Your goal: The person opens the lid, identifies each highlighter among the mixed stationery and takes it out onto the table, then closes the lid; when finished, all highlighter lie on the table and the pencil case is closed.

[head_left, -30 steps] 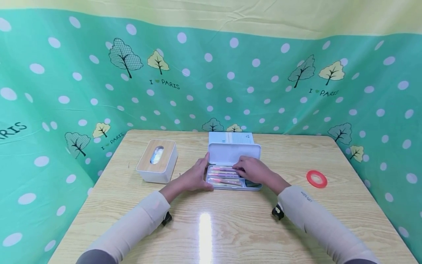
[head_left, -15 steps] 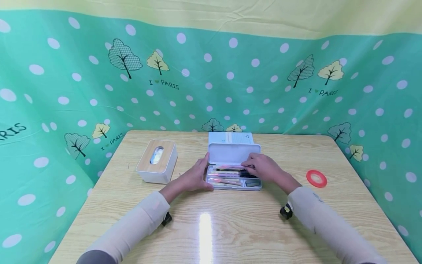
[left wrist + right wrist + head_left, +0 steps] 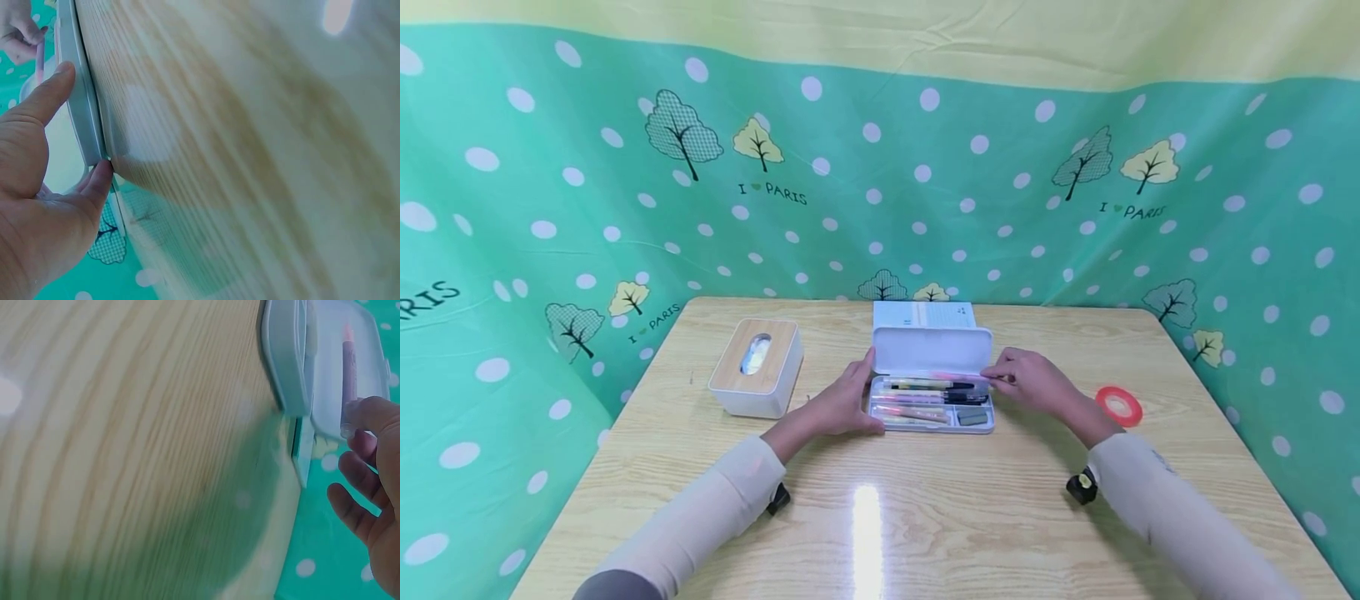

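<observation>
A white pencil case (image 3: 932,350) stands with its lid raised on the wooden table. Around its left end my left hand (image 3: 841,402) holds it, thumb at the front corner and fingers toward the lid. At the case's right end, my right hand (image 3: 1033,382) pinches a slim pink-and-purple pen (image 3: 349,372) by one end, just above the rear of the tray. Several pens (image 3: 925,397) lie lengthwise in the back compartment. The front one contains light-coloured pens (image 3: 913,413), with a grey block (image 3: 972,416), perhaps an eraser, at its right.
Behind the lid lies a light-blue printed box or booklet (image 3: 923,314). To the left stands a tissue box (image 3: 758,367) with a wooden top. A red tape roll (image 3: 1120,407) lies on the right, near my right forearm. A green dotted cloth (image 3: 880,208) hangs behind the table.
My right hand has moved right from over the case to its right end, with the pen in its fingers. Black pen ends and the grey block are uncovered. My left hand has stayed put.
</observation>
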The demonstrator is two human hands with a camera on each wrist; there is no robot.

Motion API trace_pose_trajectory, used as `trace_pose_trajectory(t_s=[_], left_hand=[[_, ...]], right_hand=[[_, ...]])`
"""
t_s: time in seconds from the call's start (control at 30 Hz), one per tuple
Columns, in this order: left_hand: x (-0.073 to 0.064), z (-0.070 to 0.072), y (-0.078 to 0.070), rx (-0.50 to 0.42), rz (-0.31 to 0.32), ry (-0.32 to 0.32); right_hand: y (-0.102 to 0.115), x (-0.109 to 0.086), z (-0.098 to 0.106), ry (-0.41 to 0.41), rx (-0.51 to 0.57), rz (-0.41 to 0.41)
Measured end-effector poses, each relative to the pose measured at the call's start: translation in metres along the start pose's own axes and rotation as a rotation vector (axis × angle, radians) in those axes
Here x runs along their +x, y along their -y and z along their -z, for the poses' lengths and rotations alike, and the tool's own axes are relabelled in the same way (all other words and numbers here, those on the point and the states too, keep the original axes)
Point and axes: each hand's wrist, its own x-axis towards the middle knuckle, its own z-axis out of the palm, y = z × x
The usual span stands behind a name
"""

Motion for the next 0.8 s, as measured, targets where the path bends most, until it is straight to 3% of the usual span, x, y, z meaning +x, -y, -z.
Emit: trace_pose_trajectory(t_s=[0.47, 0.8], left_hand=[[-0.001, -0.001, 0.001, 0.015, 0.0, -0.001], [-0.001, -0.001, 0.0, -0.011, 0.015, 0.009]], right_hand=[[-0.045, -0.041, 0.009, 0.0, 0.018, -0.134], [-0.07, -0.064, 0.012, 0.025, -0.017, -0.147]])
